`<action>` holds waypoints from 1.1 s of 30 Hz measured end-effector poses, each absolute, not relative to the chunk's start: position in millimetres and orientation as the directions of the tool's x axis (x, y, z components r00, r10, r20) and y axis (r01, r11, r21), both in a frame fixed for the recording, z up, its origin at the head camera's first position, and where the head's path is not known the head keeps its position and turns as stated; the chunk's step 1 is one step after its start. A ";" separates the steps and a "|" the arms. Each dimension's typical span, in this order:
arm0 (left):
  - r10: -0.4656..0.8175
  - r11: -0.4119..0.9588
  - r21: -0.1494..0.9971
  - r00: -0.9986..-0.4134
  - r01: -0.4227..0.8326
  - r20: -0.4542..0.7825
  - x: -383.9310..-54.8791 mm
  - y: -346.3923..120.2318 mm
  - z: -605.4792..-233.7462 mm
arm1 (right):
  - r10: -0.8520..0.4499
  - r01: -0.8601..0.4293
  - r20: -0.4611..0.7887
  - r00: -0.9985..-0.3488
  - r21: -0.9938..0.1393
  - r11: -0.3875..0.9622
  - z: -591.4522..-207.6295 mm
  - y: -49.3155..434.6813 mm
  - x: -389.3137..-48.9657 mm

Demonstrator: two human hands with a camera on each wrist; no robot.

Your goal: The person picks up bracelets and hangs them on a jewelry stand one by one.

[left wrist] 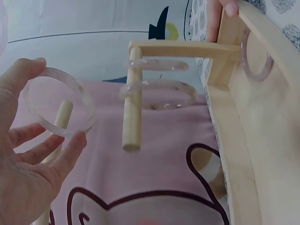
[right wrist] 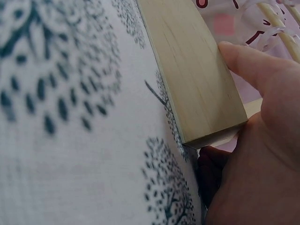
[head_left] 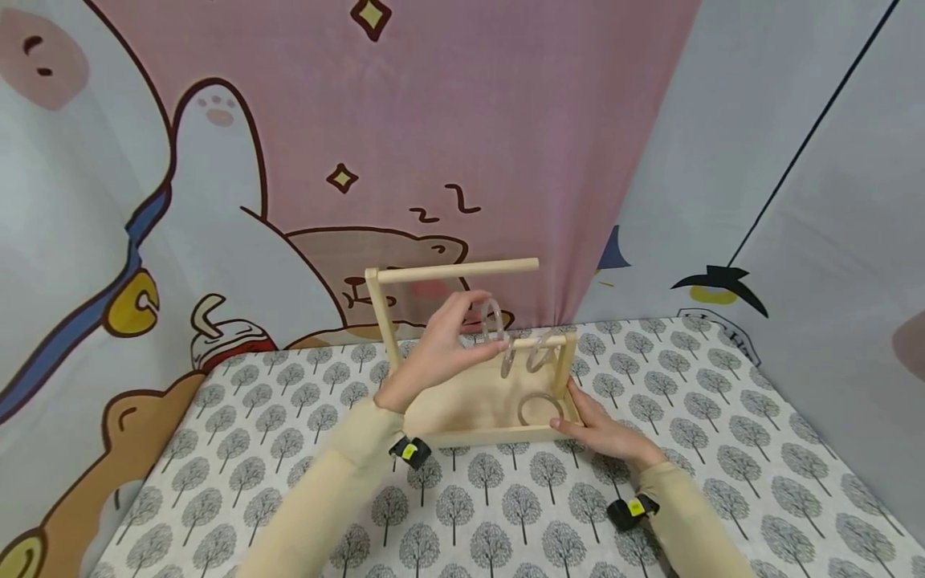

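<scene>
My left hand (head_left: 448,341) pinches a translucent pale bangle (left wrist: 88,105) between thumb and fingertips, just in front of a wooden display stand (head_left: 462,401). Two similar bangles hang on the stand's lower rod: one nearer the post (left wrist: 166,64), the other (left wrist: 164,84) farther along, whose free end points left. The held bangle is off that rod. A further, purplish-grey bangle (left wrist: 258,78) lies in the stand's tray base at the right. With my right hand (head_left: 603,433) I grip the tray's right front corner, thumb on the front edge; some fingers are hidden.
A higher wooden rod (head_left: 462,270) extends rightward from the stand's left post (head_left: 383,317). The stand sits on a tablecloth (head_left: 520,502) printed with grey trees. Behind the table hangs a cartoon-patterned curtain (head_left: 506,120).
</scene>
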State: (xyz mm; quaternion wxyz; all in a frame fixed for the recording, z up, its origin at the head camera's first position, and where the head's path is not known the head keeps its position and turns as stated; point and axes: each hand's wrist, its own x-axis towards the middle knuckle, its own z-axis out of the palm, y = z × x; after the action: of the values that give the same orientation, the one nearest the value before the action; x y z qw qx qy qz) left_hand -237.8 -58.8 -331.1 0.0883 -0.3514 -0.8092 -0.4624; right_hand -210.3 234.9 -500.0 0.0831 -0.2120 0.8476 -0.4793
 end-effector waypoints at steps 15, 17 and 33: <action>0.547 0.290 0.650 -0.679 0.702 0.490 -250.5 -11.9 -323.2 | -0.453 -0.278 0.061 -0.890 -0.858 0.431 -504.7 236.1 -216.2; 0.556 0.285 0.644 -0.670 0.710 0.492 -251.8 -5.3 -323.4 | -0.443 -0.261 0.047 -0.895 -0.862 0.434 -505.0 235.8 -214.9; 0.615 0.340 0.497 -0.589 0.798 0.525 -265.5 32.6 -315.9 | -0.445 -0.236 -0.009 -0.895 -0.837 0.493 -476.6 227.2 -198.8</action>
State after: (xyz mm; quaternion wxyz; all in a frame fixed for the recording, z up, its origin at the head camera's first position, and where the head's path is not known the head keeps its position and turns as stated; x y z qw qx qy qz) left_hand -265.5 32.6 -315.9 0.1229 -0.4365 -0.8094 -0.3731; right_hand -198.8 227.2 -476.6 0.1129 -0.1988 0.8566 -0.4626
